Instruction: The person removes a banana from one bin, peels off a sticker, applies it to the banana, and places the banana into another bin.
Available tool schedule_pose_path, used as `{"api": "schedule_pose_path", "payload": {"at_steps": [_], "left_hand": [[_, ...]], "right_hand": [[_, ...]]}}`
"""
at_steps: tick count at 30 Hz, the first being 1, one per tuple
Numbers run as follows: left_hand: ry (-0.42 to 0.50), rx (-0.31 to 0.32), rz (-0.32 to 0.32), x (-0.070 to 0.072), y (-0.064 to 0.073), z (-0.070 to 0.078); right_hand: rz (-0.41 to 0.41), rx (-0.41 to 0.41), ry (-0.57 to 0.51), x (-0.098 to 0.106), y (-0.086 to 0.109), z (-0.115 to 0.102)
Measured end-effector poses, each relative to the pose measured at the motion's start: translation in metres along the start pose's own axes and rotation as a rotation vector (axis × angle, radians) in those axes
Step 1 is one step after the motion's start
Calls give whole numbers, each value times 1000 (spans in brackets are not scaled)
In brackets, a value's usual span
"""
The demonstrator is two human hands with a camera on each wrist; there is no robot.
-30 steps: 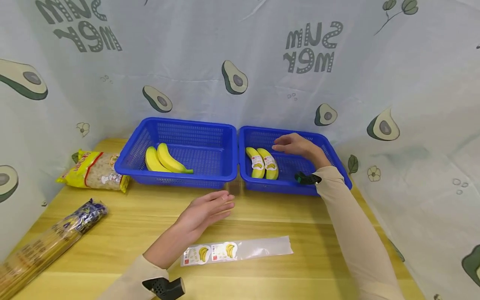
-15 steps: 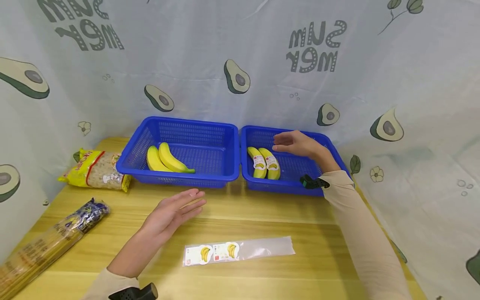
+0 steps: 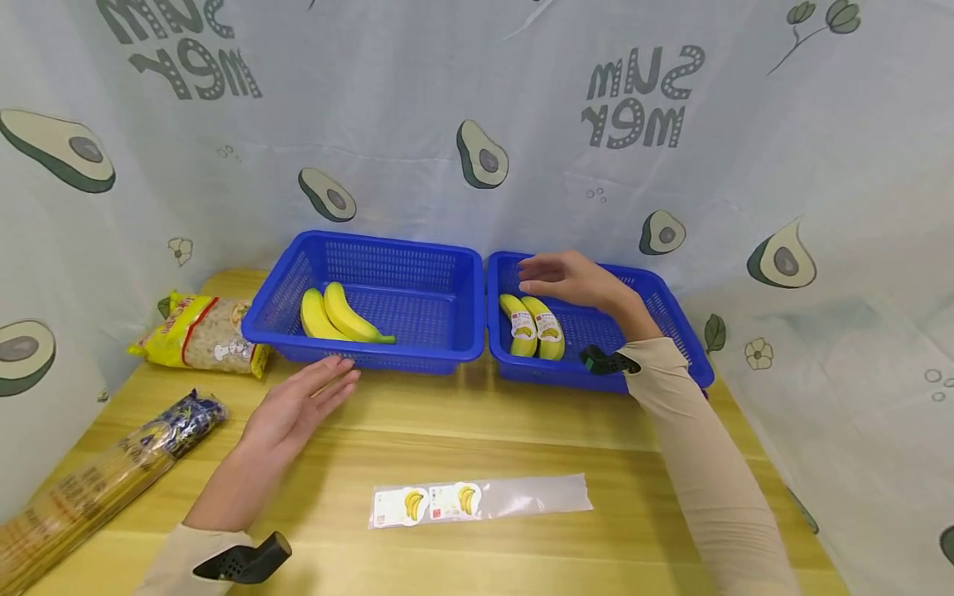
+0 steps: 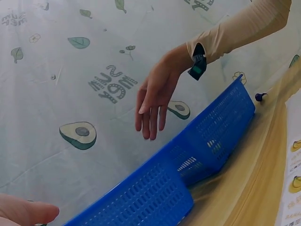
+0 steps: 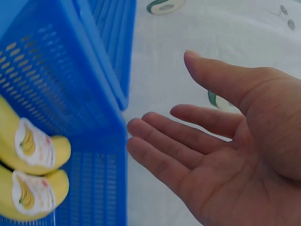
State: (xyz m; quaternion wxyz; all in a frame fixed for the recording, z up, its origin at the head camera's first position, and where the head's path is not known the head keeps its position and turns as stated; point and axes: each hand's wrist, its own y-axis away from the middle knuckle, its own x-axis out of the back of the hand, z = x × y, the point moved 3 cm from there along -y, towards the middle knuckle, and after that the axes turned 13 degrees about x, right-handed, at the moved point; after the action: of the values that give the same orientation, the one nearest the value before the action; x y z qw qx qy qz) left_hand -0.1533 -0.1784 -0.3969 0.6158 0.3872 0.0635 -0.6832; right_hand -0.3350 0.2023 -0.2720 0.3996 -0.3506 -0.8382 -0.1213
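Two plain yellow bananas (image 3: 344, 314) lie at the left of the left blue basket (image 3: 469, 327). Just in front of that basket's front wall, my left hand (image 3: 294, 410) hovers with extended fingers and holds nothing. Two bananas with stickers (image 3: 550, 331) lie side by side in the right blue basket (image 3: 674, 327). My right hand (image 3: 574, 280) is above this basket, fingers loosely spread and palm bare in the right wrist view. In the left wrist view, the right hand (image 4: 157, 96) hangs over the baskets. A clear strip with two banana stickers (image 3: 455, 502) lies on the table.
A yellow-and-clear food bag (image 3: 212, 335) sits left of the left basket. A long pack of noodles (image 3: 112, 488) lies at the table's left edge. The wooden table (image 3: 477, 563) meets an avocado-print curtain (image 3: 402, 124) behind the baskets.
My left hand has moved left, from above the label strip to the front of the left basket. My right hand stays over the right basket, shifting slightly left toward the stickered bananas.
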Motion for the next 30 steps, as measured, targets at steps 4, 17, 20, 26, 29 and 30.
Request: {"api": "schedule_pose_path", "payload": {"at_steps": [4,17,20,26,29,30], "left_hand": [[91,5,-14,13,2,8],[259,1,30,42,0,36],[275,-3,40,48,0,40],[387,12,78,61,-2,45],[417,17,88,66,-3,51],[427,16,90,68,-4,53]], "right_hand": [[23,17,-22,-3,-10,-7],[23,120,-112,-11,-42,-22],[17,115,-135,-15,-47,-25],[-8,129,-140,-24,-57,-29],[-13,137,-143,-26,-61,-33],[-14,139,-144,-27,-62,-34]]}}
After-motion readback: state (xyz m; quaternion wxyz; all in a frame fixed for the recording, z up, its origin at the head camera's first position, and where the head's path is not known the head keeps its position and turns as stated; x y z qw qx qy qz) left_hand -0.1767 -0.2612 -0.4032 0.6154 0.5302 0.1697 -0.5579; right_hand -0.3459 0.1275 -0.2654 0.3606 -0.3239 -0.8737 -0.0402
